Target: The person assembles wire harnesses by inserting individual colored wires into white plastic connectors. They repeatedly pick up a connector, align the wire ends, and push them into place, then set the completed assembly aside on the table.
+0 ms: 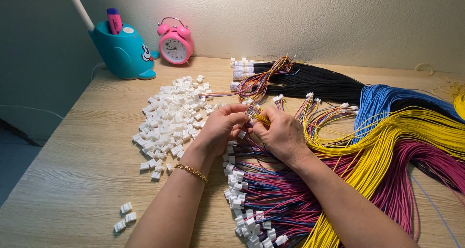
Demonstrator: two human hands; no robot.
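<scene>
Two hands meet mid-counter (72, 170): my left hand (220, 127) and right hand (281, 131) both pinch yellow wires (259, 118); loose white connectors (169, 117) heaped alongside.

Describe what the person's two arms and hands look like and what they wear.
Both forearms are bare, with no sleeves in view and no gloves. The left hand has a thin gold chain bracelet around its wrist. The right hand and its wrist carry no bracelet, watch or ring that can be seen. The fingernails are too small to judge.
</scene>
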